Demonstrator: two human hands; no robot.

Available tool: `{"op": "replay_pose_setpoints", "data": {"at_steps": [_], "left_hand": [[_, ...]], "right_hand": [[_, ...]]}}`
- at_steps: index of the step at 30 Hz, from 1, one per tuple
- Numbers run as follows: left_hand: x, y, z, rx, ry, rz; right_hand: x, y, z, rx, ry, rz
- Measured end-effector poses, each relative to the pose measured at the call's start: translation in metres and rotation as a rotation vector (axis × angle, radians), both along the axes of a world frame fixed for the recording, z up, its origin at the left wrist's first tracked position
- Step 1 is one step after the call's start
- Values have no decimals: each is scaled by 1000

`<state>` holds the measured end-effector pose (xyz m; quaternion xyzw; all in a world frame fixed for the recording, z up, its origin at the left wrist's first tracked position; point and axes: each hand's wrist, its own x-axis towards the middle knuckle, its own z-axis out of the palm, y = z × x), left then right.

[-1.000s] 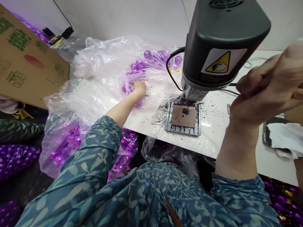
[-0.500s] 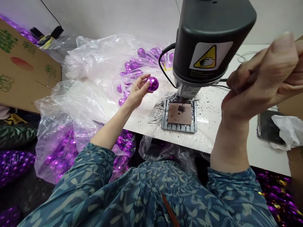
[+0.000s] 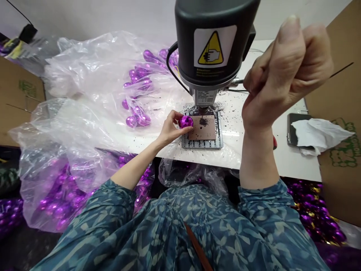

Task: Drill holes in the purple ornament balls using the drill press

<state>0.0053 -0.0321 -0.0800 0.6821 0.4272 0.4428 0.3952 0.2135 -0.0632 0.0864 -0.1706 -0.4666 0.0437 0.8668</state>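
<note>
Surface and room, left to right: cardboard box [image 3: 12, 128]; clear plastic bag [image 3: 84, 71], crumpled, draped over the edge of a white table [image 3: 232, 152], with loose purple balls [image 3: 148, 56] beside and under its film; black drill [image 3: 216, 20] bearing a yellow warning label [image 3: 213, 51], a metal base plate [image 3: 219, 143] below it carrying a brown board [image 3: 208, 132] with one hole, black bits [image 3: 203, 122] scattered around; white cloth [image 3: 316, 132] over a dark flat object [image 3: 291, 130]; second box [image 3: 337, 192]; pale wall [image 3: 113, 13] behind.

Left hand [image 3: 173, 126]: forearm extended forward, thumb and fingers pinching one purple ball [image 3: 186, 121] at the board's left edge; ball-to-board contact unclear. Right hand [image 3: 284, 69]: raised beside the drill, wrist bent, fist closed on a rod [image 3: 239, 81].
</note>
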Motion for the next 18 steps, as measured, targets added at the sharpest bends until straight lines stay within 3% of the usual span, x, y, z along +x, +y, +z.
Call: {"op": "replay_pose_setpoints", "data": {"at_steps": [5,9,14,18], "left_hand": [[10,3,-10,-112,-169,-107],[22,4,-25,-146,-243,-99],[31,6,-37,-128,-261,-128],[35,8,-37,-66,-192,-119]], "right_hand": [[0,2,-1,-11,-33,-73],[0,-2,0,-88,-32,-77],[-1,-4,1,-54,-16,-35],[-2,-2,-1,-63,-28,-113]]}}
